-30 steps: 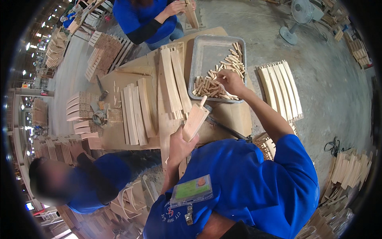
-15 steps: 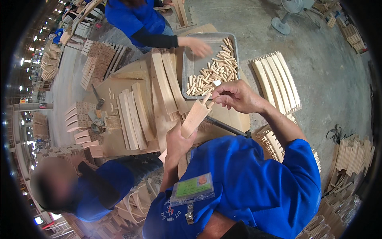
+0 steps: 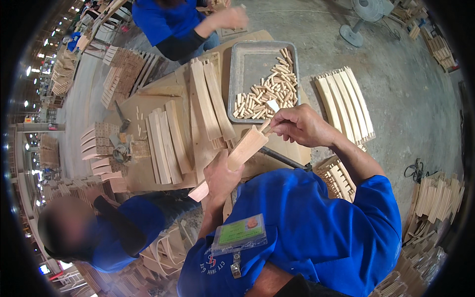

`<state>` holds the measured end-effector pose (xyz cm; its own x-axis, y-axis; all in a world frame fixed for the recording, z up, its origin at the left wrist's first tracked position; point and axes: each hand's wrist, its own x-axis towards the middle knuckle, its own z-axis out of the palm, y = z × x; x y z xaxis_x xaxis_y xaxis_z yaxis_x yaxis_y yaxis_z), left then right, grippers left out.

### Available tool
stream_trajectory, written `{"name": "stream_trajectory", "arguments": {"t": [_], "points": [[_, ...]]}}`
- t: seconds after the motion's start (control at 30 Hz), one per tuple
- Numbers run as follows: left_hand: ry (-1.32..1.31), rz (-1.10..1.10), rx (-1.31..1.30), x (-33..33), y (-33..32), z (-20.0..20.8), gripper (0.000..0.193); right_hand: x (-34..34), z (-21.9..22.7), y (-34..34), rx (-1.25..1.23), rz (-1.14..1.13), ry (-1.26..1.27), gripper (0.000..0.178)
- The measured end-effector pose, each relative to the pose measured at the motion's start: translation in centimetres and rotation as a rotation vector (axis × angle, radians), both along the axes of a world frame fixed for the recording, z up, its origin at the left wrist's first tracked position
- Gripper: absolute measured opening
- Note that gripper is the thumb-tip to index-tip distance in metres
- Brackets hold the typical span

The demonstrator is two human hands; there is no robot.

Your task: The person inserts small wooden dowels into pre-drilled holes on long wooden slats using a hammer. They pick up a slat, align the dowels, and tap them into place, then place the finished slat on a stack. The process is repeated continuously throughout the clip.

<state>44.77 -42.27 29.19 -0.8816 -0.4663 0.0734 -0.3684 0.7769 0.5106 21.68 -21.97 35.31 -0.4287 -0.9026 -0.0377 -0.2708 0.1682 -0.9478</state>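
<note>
My left hand (image 3: 222, 174) is wrapped round a pale wooden slat (image 3: 246, 150), held tilted with its far end up to the right. At that end, the closed fingers of my right hand (image 3: 300, 125) pinch a small wooden dowel (image 3: 265, 125). The dowel touches the slat's end or sits in it; my fingers partly hide the contact. Just beyond my right hand stands a grey tray (image 3: 243, 55) with a heap of loose dowels (image 3: 272, 89). A small white block (image 3: 272, 105) lies on the heap's near side.
Longer slats (image 3: 205, 99) and shorter slats (image 3: 166, 143) lie on the cardboard-covered table, with a hammer (image 3: 121, 119) to their left. A dark bar (image 3: 282, 156) crosses its near edge. Co-workers' bodies (image 3: 173, 29) are at far left and near left. Bundled slats (image 3: 345, 101) stand right.
The slat's far end has shifted slightly right, and my right hand has moved a little right and down. The far co-worker's hand has withdrawn from over the tray, up and left.
</note>
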Motion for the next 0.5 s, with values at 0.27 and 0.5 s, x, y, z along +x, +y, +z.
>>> {"name": "stream_trajectory", "arguments": {"t": [0.27, 0.5], "points": [[-0.032, -0.038, -0.03, 0.5, -0.2, -0.2, 0.049, 2.0, -1.5, -0.2, 0.022, -0.106, 0.069, 0.019], [0.067, 0.001, 0.006, -0.2, -0.4, -0.3, 0.048, 3.0, -2.5, -1.0, -0.043, -0.218, -0.202, 0.028]]}}
